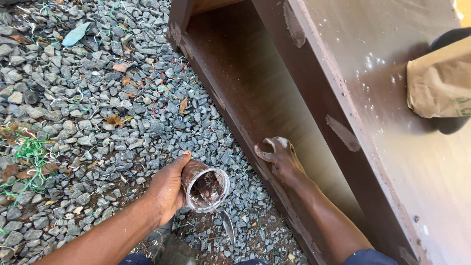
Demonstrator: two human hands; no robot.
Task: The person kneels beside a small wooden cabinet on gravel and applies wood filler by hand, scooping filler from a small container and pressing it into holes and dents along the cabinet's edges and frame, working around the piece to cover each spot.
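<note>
Down low, the left hand [169, 189] is wrapped around a clear plastic cup [205, 188], thumb along the top and fingers curled underneath, so the grip is closed on the cup; the cup is tipped on its side with its open mouth facing the camera, and its inner wall is smeared with a brown paste; a thin tool [226, 225] sticks out of the mouth and hangs downward, its end flat and pale, though what kind of tool it is cannot be told.

Just to the right, the right hand [275, 153] lies inside a long brown wooden cabinet [373, 98] that rests on its side; the fingers are bent and pressed against the inner face near the bottom edge, smeared pale at the tips; whether they pinch anything cannot be told, as the palm is turned away; the forearm runs along the cabinet's lower rim toward a dark blue sleeve [368, 256].

Pale patches of filler [343, 132] mark the cabinet's front edges; its broad outer panel is shiny and speckled; a brown paper bag [439, 83] sits on that panel at the right edge.

Grey gravel [88, 113] covers the ground to the left, strewn with dry leaves and bits of green and blue string [30, 149].
</note>
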